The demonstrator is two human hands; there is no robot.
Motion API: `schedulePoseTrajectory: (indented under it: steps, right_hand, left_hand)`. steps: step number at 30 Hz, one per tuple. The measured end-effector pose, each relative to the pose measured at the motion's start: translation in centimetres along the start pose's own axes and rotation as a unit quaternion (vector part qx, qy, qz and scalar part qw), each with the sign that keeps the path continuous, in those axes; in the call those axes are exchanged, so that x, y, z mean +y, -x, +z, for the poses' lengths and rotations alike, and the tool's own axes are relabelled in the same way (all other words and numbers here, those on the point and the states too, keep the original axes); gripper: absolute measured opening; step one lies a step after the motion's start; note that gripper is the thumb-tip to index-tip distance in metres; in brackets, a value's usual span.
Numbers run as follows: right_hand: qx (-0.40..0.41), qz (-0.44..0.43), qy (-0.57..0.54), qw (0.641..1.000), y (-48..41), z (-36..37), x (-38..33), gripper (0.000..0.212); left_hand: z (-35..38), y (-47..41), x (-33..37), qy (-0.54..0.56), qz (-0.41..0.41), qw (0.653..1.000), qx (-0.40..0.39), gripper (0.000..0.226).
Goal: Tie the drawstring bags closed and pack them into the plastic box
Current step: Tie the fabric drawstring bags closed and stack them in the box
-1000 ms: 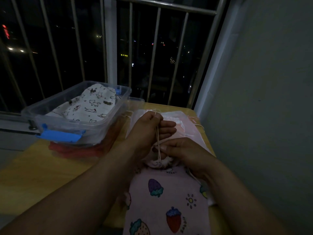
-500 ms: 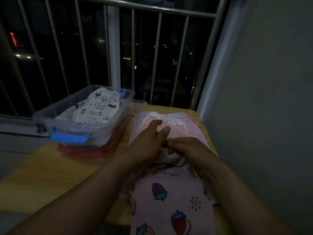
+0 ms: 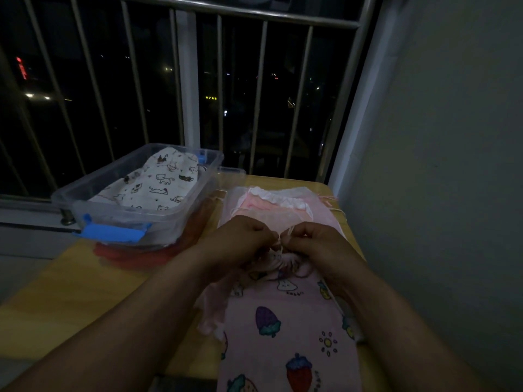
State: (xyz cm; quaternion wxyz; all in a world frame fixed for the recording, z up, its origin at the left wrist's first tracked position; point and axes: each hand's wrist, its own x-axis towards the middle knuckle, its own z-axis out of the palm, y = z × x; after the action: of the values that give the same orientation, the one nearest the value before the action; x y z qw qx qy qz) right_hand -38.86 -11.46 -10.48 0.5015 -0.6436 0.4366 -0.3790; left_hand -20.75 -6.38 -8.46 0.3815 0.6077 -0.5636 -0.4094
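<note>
Pink strawberry bag (image 3: 285, 321) flat on surface (image 3: 85, 292), gathered neck directly under both hands. Left hand (image 3: 243, 240), right hand (image 3: 317, 241) each pinch drawstring (image 3: 288, 232), knuckles close.

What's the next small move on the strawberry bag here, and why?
Probably pull the drawstring ends apart to cinch the tie. The left hand and right hand both pinch it just above the strawberry bag's gathered mouth, so the tying looks unfinished. The plastic box, holding a cat-print bag, sits to the left.
</note>
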Motion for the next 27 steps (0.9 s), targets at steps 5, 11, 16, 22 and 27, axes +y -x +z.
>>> schedulePoseTrajectory:
  steps: [5,11,16,22,27]
  right_hand:
    - [-0.001,-0.004,-0.004,1.000,0.1,0.1,-0.3,0.004]
    - [0.008,-0.007,0.008,1.000,-0.1,0.0,0.2,0.007]
    - [0.008,-0.010,-0.015,1.000,-0.3,0.0,0.4,0.012]
    - [-0.001,-0.017,0.001,1.000,-0.2,0.0,0.4,0.013]
    - [-0.003,-0.006,-0.014,1.000,-0.2,-0.1,0.5,0.011]
  left_hand:
    - [-0.5,-0.1,-0.3,0.032,-0.012,0.999,-0.034,0.015]
    - [0.1,-0.4,-1.7,0.043,0.040,0.997,-0.051,0.010]
    - [0.1,-0.3,-2.3,0.048,0.073,0.994,-0.069,0.013]
    - [0.2,-0.2,-2.2,0.063,0.080,0.993,-0.058,0.019]
    - [0.6,-0.6,-2.6,0.050,0.086,0.994,-0.037,0.025]
